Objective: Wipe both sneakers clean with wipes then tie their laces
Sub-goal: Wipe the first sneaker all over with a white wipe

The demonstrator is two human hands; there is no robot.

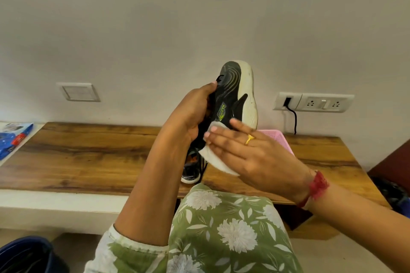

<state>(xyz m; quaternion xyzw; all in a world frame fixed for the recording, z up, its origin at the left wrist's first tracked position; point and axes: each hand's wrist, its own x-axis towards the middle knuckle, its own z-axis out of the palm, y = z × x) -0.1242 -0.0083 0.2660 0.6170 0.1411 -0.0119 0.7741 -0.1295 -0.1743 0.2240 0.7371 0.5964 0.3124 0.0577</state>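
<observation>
Evidently the left hand (195, 113) grips the sneaker (235, 86) upright so the right hand (250, 153), fingers straight, presses the wipe (213, 157) against its side.

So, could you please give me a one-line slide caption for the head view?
Left hand holds a black sneaker up while the right hand presses a white wipe against it.

Black sneaker (233, 86) upright, wipe (213, 158) apparently touching.

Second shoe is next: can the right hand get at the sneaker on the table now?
Probably not yet: the right hand presses the wipe on the held sneaker, which, with the left hand, blocks the table sneaker.
</observation>
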